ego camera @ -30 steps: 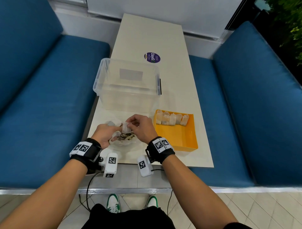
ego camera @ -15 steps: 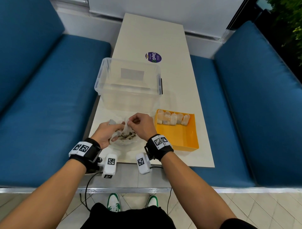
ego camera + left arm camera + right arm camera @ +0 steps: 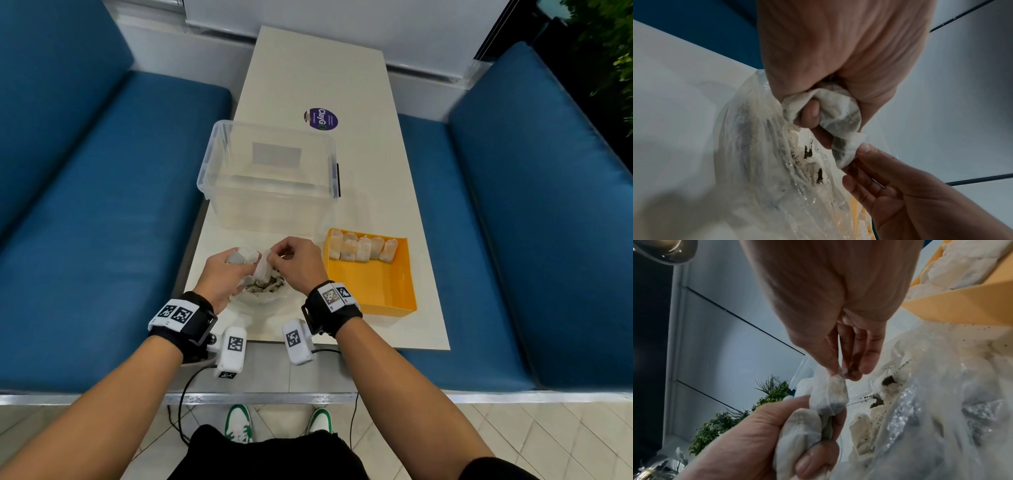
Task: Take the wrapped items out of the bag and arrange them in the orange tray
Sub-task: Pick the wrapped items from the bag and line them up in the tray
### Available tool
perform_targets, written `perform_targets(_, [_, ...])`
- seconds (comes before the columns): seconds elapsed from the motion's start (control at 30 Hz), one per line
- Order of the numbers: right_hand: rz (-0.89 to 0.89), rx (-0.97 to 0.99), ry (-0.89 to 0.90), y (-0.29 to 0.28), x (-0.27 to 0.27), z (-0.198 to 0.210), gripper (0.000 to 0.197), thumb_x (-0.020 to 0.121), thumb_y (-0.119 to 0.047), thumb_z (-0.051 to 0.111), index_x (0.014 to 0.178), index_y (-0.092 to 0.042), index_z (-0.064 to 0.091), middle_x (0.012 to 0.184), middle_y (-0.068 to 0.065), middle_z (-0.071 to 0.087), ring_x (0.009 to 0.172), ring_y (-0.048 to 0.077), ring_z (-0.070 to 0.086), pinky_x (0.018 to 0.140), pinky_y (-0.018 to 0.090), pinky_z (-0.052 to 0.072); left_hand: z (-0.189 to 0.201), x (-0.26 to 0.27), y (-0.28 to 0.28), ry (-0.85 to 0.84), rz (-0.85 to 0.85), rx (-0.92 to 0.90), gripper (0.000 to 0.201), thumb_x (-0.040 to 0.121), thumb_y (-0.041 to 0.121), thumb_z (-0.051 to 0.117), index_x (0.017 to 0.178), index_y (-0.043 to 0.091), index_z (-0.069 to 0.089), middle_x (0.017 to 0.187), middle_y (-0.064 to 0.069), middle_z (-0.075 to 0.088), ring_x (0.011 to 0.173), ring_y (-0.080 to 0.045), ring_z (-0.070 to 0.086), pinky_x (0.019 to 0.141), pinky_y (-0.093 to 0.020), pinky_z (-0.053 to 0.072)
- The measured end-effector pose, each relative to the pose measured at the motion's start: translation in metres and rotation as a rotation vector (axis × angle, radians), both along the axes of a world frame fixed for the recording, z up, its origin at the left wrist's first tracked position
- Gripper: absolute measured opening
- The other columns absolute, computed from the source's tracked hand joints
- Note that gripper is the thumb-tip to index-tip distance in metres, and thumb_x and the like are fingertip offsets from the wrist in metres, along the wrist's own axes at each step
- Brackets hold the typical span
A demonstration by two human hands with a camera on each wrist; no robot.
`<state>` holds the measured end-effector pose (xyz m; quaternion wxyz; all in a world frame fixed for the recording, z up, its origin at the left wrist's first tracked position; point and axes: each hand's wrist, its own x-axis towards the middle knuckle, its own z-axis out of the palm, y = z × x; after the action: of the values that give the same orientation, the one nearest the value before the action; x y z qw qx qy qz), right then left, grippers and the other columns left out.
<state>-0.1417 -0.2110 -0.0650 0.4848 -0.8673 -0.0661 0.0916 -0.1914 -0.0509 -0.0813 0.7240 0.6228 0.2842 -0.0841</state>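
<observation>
A clear plastic bag [image 3: 263,298] [image 3: 777,170] [image 3: 931,402] with dark crumbs lies near the table's front edge. My left hand [image 3: 224,274] [image 3: 818,97] [image 3: 777,443] grips a bunch of white wrapped items [image 3: 246,255] [image 3: 830,104] [image 3: 807,431] above it. My right hand [image 3: 294,258] [image 3: 840,369] [image 3: 857,154] pinches the end of one wrapped item [image 3: 262,270] [image 3: 835,394] [image 3: 844,151] that sticks out of that bunch. The orange tray [image 3: 373,284] [image 3: 962,305] sits to the right, with several wrapped items [image 3: 363,248] in a row along its far wall.
An open clear plastic bin [image 3: 270,178] stands just behind my hands. A purple round sticker [image 3: 321,119] lies further back on the cream table [image 3: 376,171]. Blue benches [image 3: 85,222] flank the table on both sides.
Both hands have risen slightly over the bag. The right hand has drawn one wrapped item further out of the left hand's bunch.
</observation>
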Motion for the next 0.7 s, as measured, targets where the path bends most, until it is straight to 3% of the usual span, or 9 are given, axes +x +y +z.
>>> perform_targets(0.13, [-0.01, 0.045, -0.002, -0.0011, 0.0012, 0.0003, 0.011, 0.083, -0.008, 0.075, 0.085, -0.018, 0.074, 0.079, -0.01, 0.069, 0.075, 0.009, 0.064, 0.072, 0.018, 0.053, 0.0003, -0.0008, 0.0001, -0.019, 0.037, -0.065, 0.018, 0.087, 0.0, 0.076, 0.102, 0.008, 0.073, 0.104, -0.013, 0.073, 0.071, -0.02, 0.054, 0.038, -0.021, 0.029])
perform_targets(0.2, [-0.004, 0.07, -0.018, -0.0016, 0.0021, 0.0012, 0.015, 0.084, -0.005, 0.074, 0.09, -0.019, 0.073, 0.085, -0.008, 0.071, 0.077, 0.009, 0.065, 0.072, 0.015, 0.054, -0.0011, -0.0003, 0.0027, 0.015, 0.04, -0.108, 0.017, 0.088, 0.007, 0.078, 0.104, 0.008, 0.072, 0.105, -0.01, 0.074, 0.07, -0.02, 0.055, 0.038, -0.022, 0.029])
perform_targets(0.3, [-0.01, 0.108, -0.041, -0.0013, 0.004, 0.0014, 0.018, 0.083, -0.002, 0.074, 0.095, -0.016, 0.073, 0.088, -0.005, 0.072, 0.077, 0.008, 0.064, 0.072, 0.012, 0.052, -0.0007, -0.0006, 0.0058, 0.027, -0.01, -0.132, 0.038, 0.083, 0.024, 0.086, 0.107, 0.004, 0.065, 0.094, -0.008, 0.067, 0.06, -0.016, 0.054, 0.039, -0.025, 0.03])
perform_targets(0.37, [-0.013, 0.123, -0.05, -0.0001, 0.0042, 0.0012, 0.018, 0.083, -0.002, 0.074, 0.097, -0.013, 0.073, 0.085, -0.004, 0.07, 0.074, 0.006, 0.062, 0.07, 0.01, 0.05, 0.0005, -0.0024, 0.0059, -0.002, -0.097, -0.078, 0.041, 0.073, 0.031, 0.092, 0.092, 0.011, 0.063, 0.082, -0.004, 0.066, 0.061, -0.014, 0.055, 0.041, -0.025, 0.03])
perform_targets(0.43, [-0.002, 0.131, -0.042, 0.0009, 0.0044, 0.0015, 0.019, 0.084, -0.001, 0.073, 0.099, -0.012, 0.074, 0.083, -0.004, 0.069, 0.071, 0.004, 0.06, 0.069, 0.007, 0.047, -0.0015, -0.0034, 0.006, -0.03, -0.134, -0.013, 0.043, 0.067, 0.031, 0.094, 0.072, 0.019, 0.053, 0.067, -0.001, 0.054, 0.064, -0.019, 0.05, 0.042, -0.025, 0.029])
perform_targets(0.47, [0.009, 0.131, -0.043, 0.0013, 0.0044, 0.0022, 0.019, 0.084, -0.001, 0.073, 0.1, -0.012, 0.074, 0.083, -0.004, 0.069, 0.071, 0.003, 0.059, 0.069, 0.007, 0.047, -0.0025, -0.0033, 0.006, -0.032, -0.134, 0.018, 0.045, 0.068, 0.029, 0.095, 0.07, 0.019, 0.051, 0.067, -0.004, 0.051, 0.066, -0.022, 0.049, 0.044, -0.025, 0.029])
perform_targets(0.53, [0.025, 0.129, -0.064, 0.0015, 0.0047, 0.0044, 0.02, 0.084, -0.002, 0.074, 0.101, -0.013, 0.075, 0.082, -0.004, 0.069, 0.072, 0.005, 0.06, 0.07, 0.009, 0.047, -0.003, -0.0016, 0.0066, -0.025, -0.126, 0.073, 0.038, 0.074, 0.028, 0.093, 0.088, 0.013, 0.062, 0.08, -0.011, 0.059, 0.073, -0.023, 0.057, 0.053, -0.029, 0.033])
perform_targets(0.6, [0.028, 0.128, -0.073, 0.0015, 0.0053, 0.0064, 0.019, 0.086, -0.005, 0.073, 0.102, -0.014, 0.075, 0.084, -0.004, 0.07, 0.075, 0.006, 0.061, 0.072, 0.011, 0.049, -0.0025, -0.0013, 0.0057, -0.022, -0.118, 0.079, 0.037, 0.079, 0.028, 0.089, 0.104, 0.01, 0.068, 0.086, -0.008, 0.069, 0.076, -0.019, 0.064, 0.062, -0.031, 0.037])
perform_targets(0.7, [0.064, 0.029, -0.034, 0.0009, 0.0074, 0.0093, 0.023, 0.09, -0.02, 0.074, 0.112, -0.016, 0.073, 0.092, -0.003, 0.072, 0.076, 0.006, 0.062, 0.071, 0.015, 0.05, 0.0015, -0.0034, 0.0029, -0.046, -0.131, 0.084, 0.03, 0.083, 0.025, 0.086, 0.103, 0.007, 0.071, 0.083, -0.003, 0.074, 0.075, -0.018, 0.064, 0.063, -0.031, 0.037])
